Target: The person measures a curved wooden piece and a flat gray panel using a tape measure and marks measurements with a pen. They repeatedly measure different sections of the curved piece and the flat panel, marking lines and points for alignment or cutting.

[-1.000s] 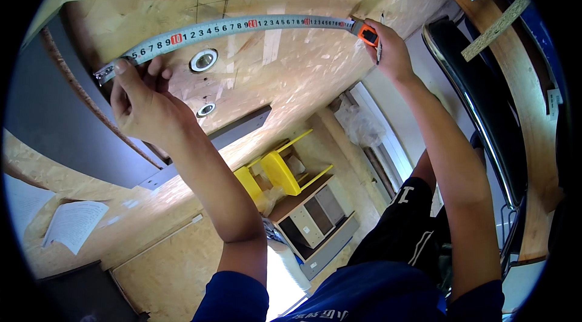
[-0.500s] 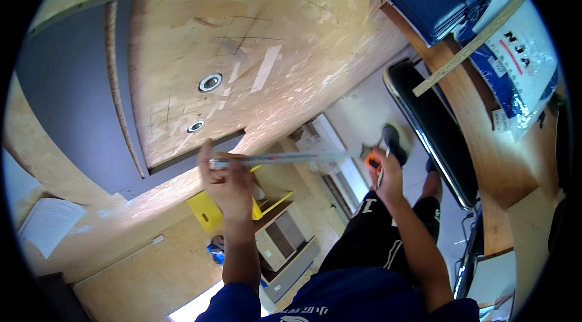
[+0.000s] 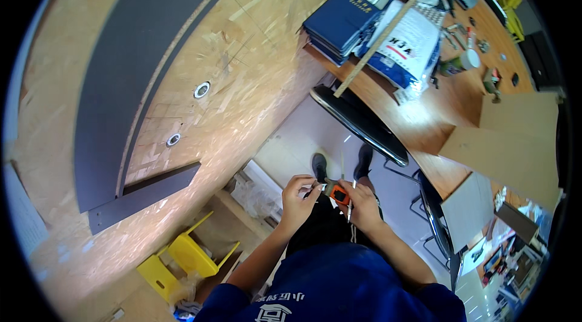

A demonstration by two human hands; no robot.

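In front of my body, my right hand (image 3: 365, 205) is wrapped round an orange and black tape measure (image 3: 340, 194). A thin pen-like stick (image 3: 350, 209) also sits in that hand, pointing down between the fingers. Close beside the case's left side is my left hand (image 3: 297, 204), its thumb and fingertips pinched together at the tape's pale end (image 3: 323, 188). Only a short bit of tape shows between the left fingertips and the case. To the left stands a plywood surface (image 3: 242, 49) with pencil lines, two round metal-rimmed fittings (image 3: 202, 90) and a dark grey panel (image 3: 124, 73).
At the right, a wooden table (image 3: 418, 134) carries blue folders (image 3: 339, 22), a plastic package (image 3: 403, 46), a narrow wooden strip (image 3: 382, 37) and scattered tools. A black chair (image 3: 364, 125) is tucked against it. Yellow stools (image 3: 191, 254) stand lower left.
The long tape stretched between my hands has drawn back into its case. My left hand has moved right and down, next to the right hand. The view has shifted, showing more of the table.
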